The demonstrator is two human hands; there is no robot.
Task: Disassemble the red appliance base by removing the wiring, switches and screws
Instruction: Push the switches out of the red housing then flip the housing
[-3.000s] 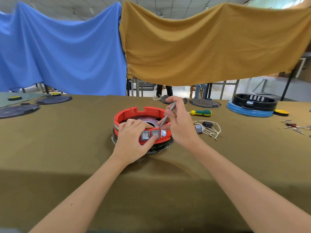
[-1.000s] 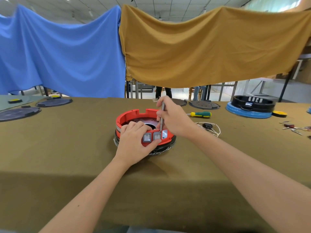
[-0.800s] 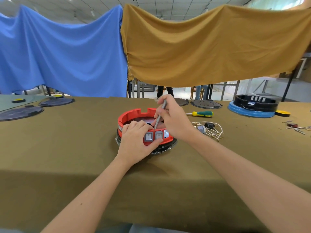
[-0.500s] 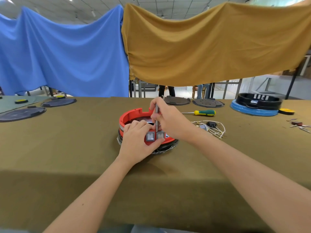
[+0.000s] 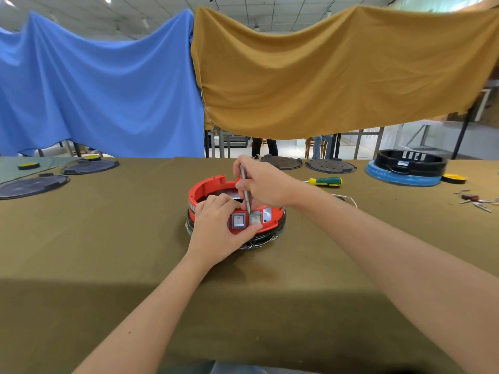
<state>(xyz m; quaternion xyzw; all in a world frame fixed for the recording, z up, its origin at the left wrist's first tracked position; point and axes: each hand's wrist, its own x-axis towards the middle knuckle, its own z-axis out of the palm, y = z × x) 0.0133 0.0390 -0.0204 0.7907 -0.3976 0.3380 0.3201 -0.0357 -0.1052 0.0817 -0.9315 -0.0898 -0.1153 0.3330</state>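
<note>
The red appliance base, a round ring on a black bottom, sits mid-table. Two grey rocker switches are set in its front face. My left hand grips the front of the base, fingers over the rim and thumb under the switches. My right hand pinches a thin metal tool, held nearly upright, its tip at the top edge of the right switch. A bundle of white wires lies on the table, mostly hidden behind my right forearm.
A yellow-green screwdriver lies right of the base. Dark round plates lie at the far edge and at the left. A black-and-blue appliance stands far right, with small loose parts near it. Cloth curtains hang behind.
My right hand has shifted the metal tool from leaning inside the ring to nearly upright, its tip now at the right switch's top edge. My left hand keeps its grip on the base.
</note>
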